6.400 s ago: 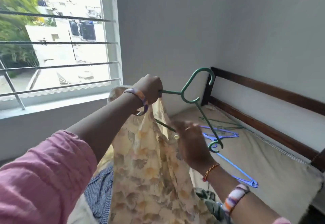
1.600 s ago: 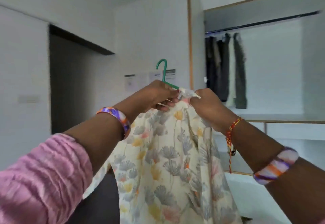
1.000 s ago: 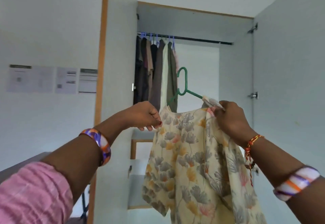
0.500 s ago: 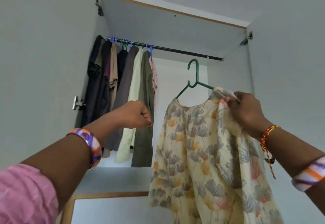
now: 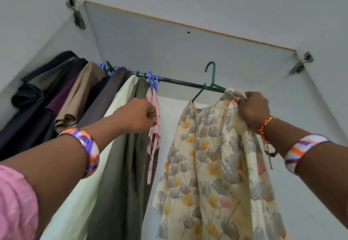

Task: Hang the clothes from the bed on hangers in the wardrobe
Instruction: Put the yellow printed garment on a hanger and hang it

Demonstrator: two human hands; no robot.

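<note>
A yellow floral dress point(image 5: 212, 160) hangs on a green hanger point(image 5: 210, 81), whose hook stands just in front of the dark wardrobe rail point(image 5: 180, 83). My right hand point(image 5: 253, 110) is shut on the dress's right shoulder, over the hanger's right arm. My left hand point(image 5: 140, 115) is closed against a pink striped garment point(image 5: 154, 126) that hangs on a blue hanger point(image 5: 151, 78) on the rail. Whether the green hook rests on the rail I cannot tell.
Several garments hang at the rail's left end: black, brown, tan, pale green point(image 5: 105, 145) and olive point(image 5: 128, 164). The wardrobe's top panel point(image 5: 169, 47) is close above. Door hinges sit at upper left point(image 5: 77, 17) and upper right point(image 5: 301, 63). Bare rail lies between the pink garment and the green hanger.
I have come closer under the rail. My right hand raised the dress and hanger up to rail height. My left hand reached right onto the pink striped garment.
</note>
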